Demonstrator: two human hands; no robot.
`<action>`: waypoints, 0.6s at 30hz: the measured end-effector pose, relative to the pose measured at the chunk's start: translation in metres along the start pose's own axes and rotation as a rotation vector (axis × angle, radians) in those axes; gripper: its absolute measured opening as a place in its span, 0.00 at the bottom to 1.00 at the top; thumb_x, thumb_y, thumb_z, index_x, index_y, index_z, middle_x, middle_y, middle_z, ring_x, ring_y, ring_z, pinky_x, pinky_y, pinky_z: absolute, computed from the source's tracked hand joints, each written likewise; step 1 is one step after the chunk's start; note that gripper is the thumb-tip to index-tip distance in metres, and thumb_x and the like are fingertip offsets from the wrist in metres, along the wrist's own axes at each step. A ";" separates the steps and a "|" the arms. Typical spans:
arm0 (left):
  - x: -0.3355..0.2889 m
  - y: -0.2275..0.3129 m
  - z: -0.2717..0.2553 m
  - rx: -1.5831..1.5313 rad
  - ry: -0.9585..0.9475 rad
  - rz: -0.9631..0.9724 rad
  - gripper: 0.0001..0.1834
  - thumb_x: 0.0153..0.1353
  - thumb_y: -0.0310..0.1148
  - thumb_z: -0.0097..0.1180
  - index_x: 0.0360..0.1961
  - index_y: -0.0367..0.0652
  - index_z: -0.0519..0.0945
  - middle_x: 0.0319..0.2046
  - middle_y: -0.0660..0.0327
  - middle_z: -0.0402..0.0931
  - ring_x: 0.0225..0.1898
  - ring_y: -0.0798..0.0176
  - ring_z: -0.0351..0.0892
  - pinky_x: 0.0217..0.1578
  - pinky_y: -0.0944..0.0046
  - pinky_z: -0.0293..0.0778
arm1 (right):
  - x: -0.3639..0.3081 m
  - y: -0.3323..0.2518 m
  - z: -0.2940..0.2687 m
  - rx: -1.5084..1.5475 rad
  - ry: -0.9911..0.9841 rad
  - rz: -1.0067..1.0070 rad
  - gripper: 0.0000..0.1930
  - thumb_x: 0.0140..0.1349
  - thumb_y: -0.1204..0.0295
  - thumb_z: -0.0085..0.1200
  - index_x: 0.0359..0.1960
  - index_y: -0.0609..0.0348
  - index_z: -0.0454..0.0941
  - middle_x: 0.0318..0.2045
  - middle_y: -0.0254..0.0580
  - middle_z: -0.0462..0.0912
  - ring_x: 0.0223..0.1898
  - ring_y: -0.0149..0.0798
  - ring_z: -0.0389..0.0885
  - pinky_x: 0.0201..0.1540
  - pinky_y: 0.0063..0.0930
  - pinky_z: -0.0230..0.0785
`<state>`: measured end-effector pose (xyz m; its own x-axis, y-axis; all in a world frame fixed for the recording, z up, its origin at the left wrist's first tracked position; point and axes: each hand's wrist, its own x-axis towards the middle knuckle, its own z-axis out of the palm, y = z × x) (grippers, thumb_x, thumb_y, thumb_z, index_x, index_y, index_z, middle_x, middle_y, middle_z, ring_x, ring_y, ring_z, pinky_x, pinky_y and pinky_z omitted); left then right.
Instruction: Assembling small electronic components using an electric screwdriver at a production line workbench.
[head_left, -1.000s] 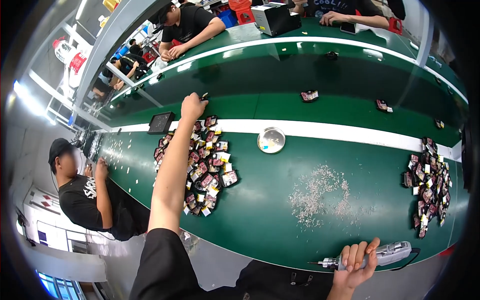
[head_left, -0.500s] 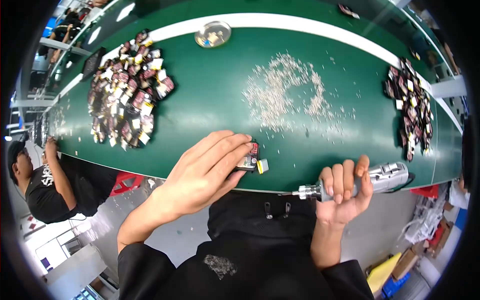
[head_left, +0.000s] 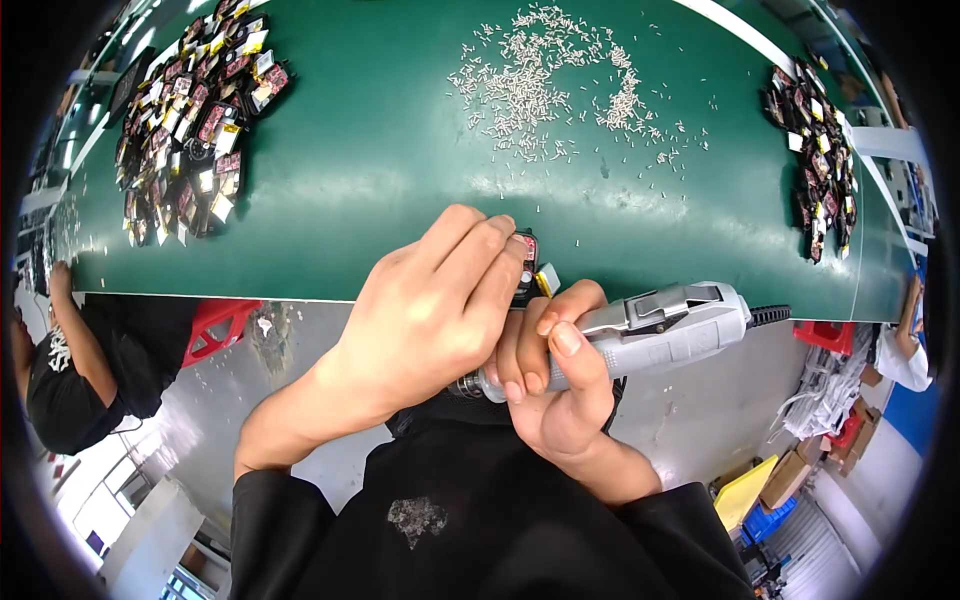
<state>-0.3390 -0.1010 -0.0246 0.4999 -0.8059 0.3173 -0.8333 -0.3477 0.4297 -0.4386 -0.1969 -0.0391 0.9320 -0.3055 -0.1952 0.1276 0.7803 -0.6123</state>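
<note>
My left hand is closed over a small black part with red and yellow bits, held at the near edge of the green table. My right hand grips a grey electric screwdriver, lying sideways with its tip end hidden behind my left hand. The two hands touch, just in front of my black-clad body.
A heap of small dark and red parts lies at the left of the table, another heap at the right. Loose silver screws are scattered in the middle. A person in black sits at the left; red stools stand below the table edge.
My left hand drew back from the far pile with a small part and came to the table's near edge. My right hand brought the screwdriver up against it.
</note>
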 end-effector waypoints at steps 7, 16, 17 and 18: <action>-0.006 0.000 0.007 0.100 0.077 0.105 0.21 0.35 0.23 0.58 0.36 0.25 0.76 0.41 0.46 0.75 0.37 0.49 0.77 0.32 0.59 0.78 | 0.005 0.003 -0.005 -0.097 0.074 -0.009 0.07 0.61 0.66 0.43 0.32 0.55 0.63 0.13 0.34 0.62 0.11 0.27 0.57 0.16 0.20 0.56; -0.010 0.005 -0.003 0.066 -0.078 0.036 0.21 0.40 0.18 0.59 0.40 0.23 0.76 0.46 0.43 0.74 0.42 0.46 0.76 0.36 0.57 0.78 | 0.033 -0.075 0.003 -0.061 -0.270 -0.235 0.10 0.65 0.64 0.47 0.29 0.53 0.63 0.11 0.29 0.65 0.09 0.25 0.63 0.19 0.21 0.59; -0.010 0.006 -0.002 0.072 -0.104 0.041 0.22 0.40 0.18 0.59 0.41 0.23 0.76 0.46 0.43 0.74 0.43 0.47 0.76 0.37 0.58 0.78 | 0.039 -0.082 0.004 -0.049 -0.269 -0.300 0.11 0.64 0.63 0.48 0.30 0.54 0.64 0.11 0.29 0.64 0.10 0.25 0.63 0.19 0.20 0.59; -0.012 0.005 -0.001 0.074 -0.108 0.029 0.22 0.40 0.18 0.59 0.41 0.23 0.76 0.46 0.43 0.74 0.43 0.47 0.76 0.37 0.58 0.78 | 0.046 -0.085 0.005 -0.029 -0.288 -0.304 0.11 0.64 0.61 0.49 0.32 0.55 0.66 0.10 0.28 0.64 0.10 0.25 0.62 0.19 0.21 0.58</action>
<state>-0.3488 -0.0921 -0.0254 0.4501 -0.8618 0.2337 -0.8641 -0.3545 0.3572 -0.4045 -0.2743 0.0074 0.9105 -0.3517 0.2173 0.4060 0.6612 -0.6309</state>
